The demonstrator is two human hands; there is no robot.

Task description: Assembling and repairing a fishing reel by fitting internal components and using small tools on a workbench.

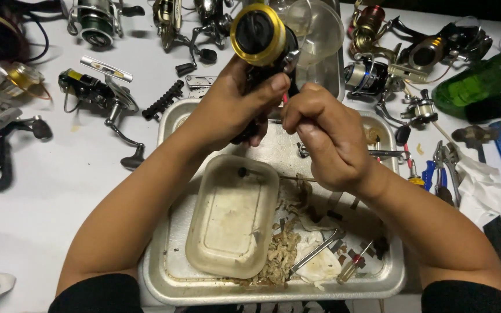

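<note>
The left hand has its grip wrapped around a black fishing reel with a gold spool, spool pointing up and away. Just right of it, the right hand pinches a thin red-handled tool against the reel body, above the dented metal tray.

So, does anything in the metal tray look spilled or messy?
Yes. Brownish shavings lie scattered over the metal tray beside the plastic tub, with a soiled white rag and loose small parts. The tub itself looks stained.
</note>
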